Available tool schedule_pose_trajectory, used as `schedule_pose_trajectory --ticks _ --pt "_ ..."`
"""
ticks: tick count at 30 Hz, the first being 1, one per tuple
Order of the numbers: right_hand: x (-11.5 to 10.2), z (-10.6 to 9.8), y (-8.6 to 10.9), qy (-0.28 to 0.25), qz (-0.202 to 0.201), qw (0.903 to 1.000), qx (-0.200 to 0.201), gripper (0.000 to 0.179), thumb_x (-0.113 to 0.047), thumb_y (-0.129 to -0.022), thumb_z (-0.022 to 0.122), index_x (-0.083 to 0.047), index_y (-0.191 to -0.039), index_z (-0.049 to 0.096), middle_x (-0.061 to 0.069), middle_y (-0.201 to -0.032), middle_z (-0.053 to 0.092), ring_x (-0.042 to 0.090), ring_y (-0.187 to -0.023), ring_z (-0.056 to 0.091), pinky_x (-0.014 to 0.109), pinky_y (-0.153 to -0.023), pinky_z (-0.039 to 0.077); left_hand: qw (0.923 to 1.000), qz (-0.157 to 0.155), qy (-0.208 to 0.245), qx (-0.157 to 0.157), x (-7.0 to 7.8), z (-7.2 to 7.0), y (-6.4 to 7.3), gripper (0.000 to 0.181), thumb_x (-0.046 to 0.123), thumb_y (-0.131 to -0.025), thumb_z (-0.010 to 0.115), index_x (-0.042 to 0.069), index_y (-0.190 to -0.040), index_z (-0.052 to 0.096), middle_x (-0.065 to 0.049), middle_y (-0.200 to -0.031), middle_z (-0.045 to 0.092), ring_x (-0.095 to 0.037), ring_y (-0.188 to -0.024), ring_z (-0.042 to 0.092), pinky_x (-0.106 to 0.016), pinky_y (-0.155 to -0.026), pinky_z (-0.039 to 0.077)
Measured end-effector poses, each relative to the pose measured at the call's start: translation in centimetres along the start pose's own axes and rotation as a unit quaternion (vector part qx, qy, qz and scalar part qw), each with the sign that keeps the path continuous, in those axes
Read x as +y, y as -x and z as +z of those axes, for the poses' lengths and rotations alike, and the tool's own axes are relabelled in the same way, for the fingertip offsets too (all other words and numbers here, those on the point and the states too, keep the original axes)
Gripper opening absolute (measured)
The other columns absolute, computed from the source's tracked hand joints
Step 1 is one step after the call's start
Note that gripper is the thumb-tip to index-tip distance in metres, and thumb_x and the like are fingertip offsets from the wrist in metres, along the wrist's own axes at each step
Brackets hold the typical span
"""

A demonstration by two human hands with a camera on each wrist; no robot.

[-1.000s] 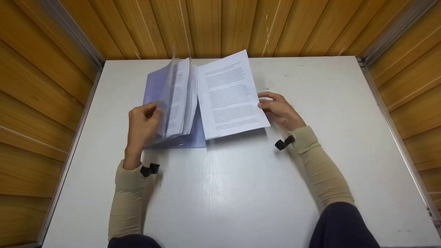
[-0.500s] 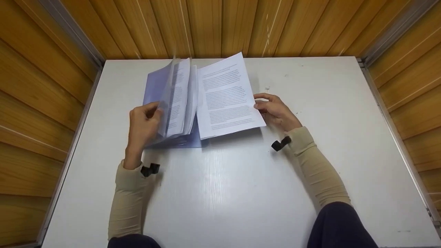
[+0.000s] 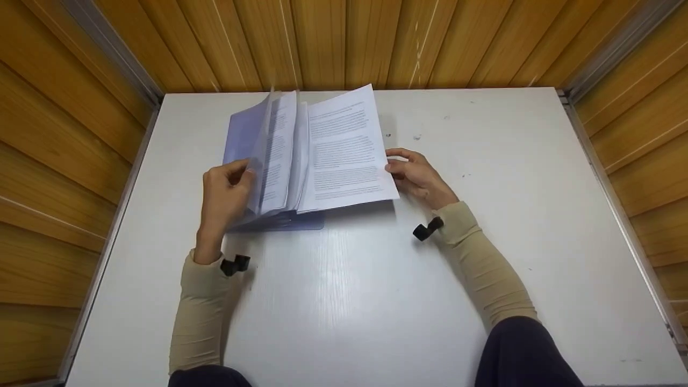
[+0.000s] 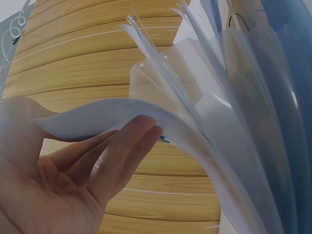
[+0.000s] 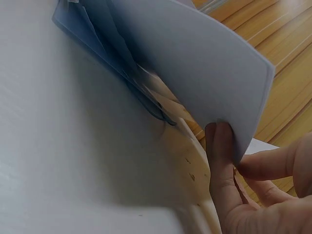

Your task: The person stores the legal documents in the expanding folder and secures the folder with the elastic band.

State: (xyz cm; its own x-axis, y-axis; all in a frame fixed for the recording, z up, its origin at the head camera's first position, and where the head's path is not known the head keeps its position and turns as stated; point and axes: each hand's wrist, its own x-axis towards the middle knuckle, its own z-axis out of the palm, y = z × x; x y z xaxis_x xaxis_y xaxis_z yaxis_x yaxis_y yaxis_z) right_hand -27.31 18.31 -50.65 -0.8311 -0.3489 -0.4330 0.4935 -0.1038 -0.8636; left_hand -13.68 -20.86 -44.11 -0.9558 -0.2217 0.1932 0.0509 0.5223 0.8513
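Note:
A blue display book [image 3: 244, 131] lies open near the back of the table, its clear sleeves [image 3: 293, 156] raised and fanned. My left hand [image 3: 223, 193] pinches a bundle of these sleeves by the left edge; in the left wrist view the bundle curves between thumb and fingers. Printed paper sheets [image 3: 344, 150] slant up to the right of the sleeves, and my right hand [image 3: 416, 174] pinches their right edge. Their left edge meets the sleeves; whether it is inside one, I cannot tell. The right wrist view shows the sheets' blank back [image 5: 209, 63].
The white table [image 3: 344, 301] bears a few small dark marks right of the sheets. Wood-patterned walls [image 3: 371, 43] rise at the back and both sides. A black wrist mount [image 3: 428, 229] sticks out from each sleeve cuff.
My right hand has moved left with the printed sheets, and their left edge has come up against the raised sleeves. The left hand has stayed nearly still.

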Motion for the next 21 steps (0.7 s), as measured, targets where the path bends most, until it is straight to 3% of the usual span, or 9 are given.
schedule_pose_trajectory --ticks 15,21 --pt "1.0 2.3 -0.1 -0.039 -0.022 0.9989 -0.007 0.041 0.014 -0.099 0.058 -0.003 -0.136 0.060 0.013 -0.116 0.075 0.023 -0.096 0.073 0.034 -0.080 0.061 1.0000 -0.001 0.004 0.007 0.0 0.2 -0.2 0.032 0.006 -0.099 0.062 -0.003 -0.125 0.077 -0.021 -0.115 0.079 -0.028 -0.092 0.072 -0.019 -0.076 0.048" --pt "1.3 3.5 -0.4 -0.023 -0.018 0.9996 0.002 0.041 0.013 -0.099 0.059 -0.005 -0.136 0.061 0.013 -0.121 0.073 0.022 -0.098 0.072 0.032 -0.080 0.060 0.9999 0.003 0.005 0.008 0.0 0.3 -0.2 0.031 0.006 -0.099 0.063 -0.003 -0.124 0.077 -0.021 -0.112 0.079 -0.025 -0.089 0.070 -0.019 -0.074 0.048"
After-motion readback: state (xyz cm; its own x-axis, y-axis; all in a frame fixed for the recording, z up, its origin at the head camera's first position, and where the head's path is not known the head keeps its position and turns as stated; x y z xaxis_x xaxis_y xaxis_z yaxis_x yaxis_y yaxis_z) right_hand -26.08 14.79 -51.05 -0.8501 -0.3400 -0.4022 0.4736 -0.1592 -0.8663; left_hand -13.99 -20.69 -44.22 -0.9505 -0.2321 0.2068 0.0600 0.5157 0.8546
